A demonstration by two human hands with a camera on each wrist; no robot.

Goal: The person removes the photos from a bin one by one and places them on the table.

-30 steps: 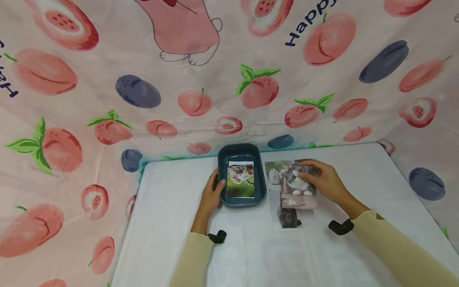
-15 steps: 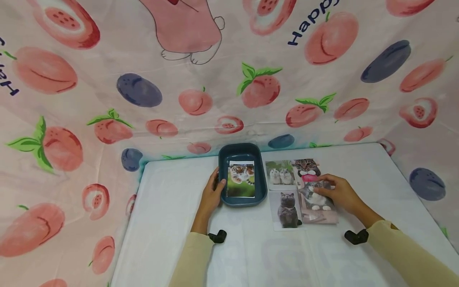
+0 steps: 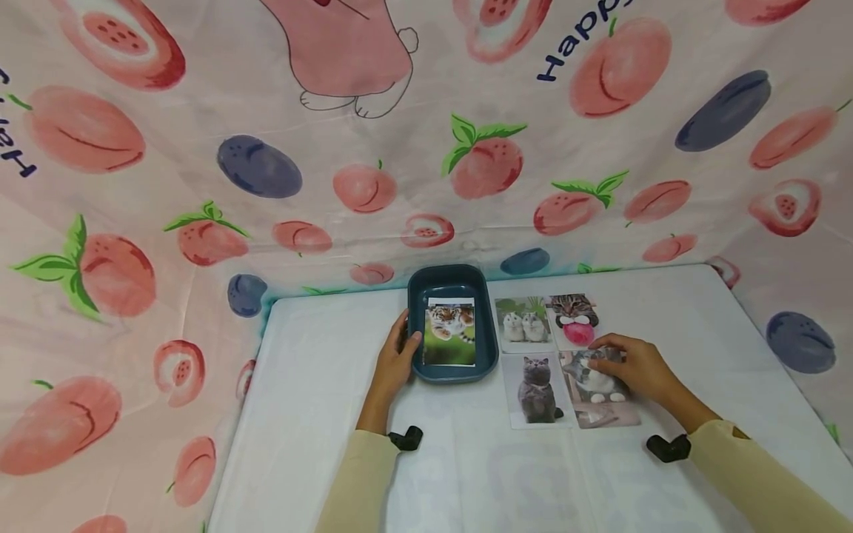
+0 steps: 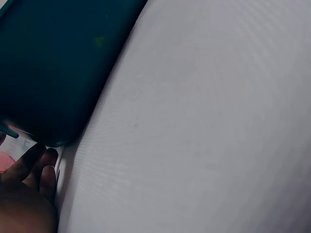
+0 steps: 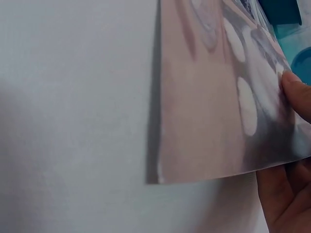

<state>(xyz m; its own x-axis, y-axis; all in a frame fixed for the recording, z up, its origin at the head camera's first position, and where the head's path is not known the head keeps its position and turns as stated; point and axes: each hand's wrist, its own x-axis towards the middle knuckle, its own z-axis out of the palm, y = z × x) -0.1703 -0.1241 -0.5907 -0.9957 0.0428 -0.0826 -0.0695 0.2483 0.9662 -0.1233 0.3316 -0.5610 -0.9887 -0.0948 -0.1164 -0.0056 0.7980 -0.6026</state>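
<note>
My left hand (image 3: 392, 370) grips the left side of a dark blue tray (image 3: 455, 283), thumb at the rim. Inside the tray lies a tiger photo (image 3: 448, 342). In the left wrist view, fingertips (image 4: 35, 154) touch the underside edge of the tray wall. My right hand (image 3: 645, 371) pinches a photo of a grey-and-white cat (image 3: 606, 411) by its right edge. The right wrist view shows the thumb (image 5: 297, 94) on the picture side and other fingers behind the card, whose near edge casts a shadow on the white table. Part of the cat is hidden by that hand.
Right of the tray lie a photo of two white animals (image 3: 524, 326), a tabby photo with a pink patch (image 3: 574, 320) and a grey cat photo (image 3: 536, 392), edge to edge. A fruit-print cloth (image 3: 400, 148) hangs behind the white table (image 3: 313, 414).
My right hand has moved right and toward me with the grey-and-white cat photo, down beside the grey cat photo. The photos beneath are uncovered. My left hand stays on the tray.
</note>
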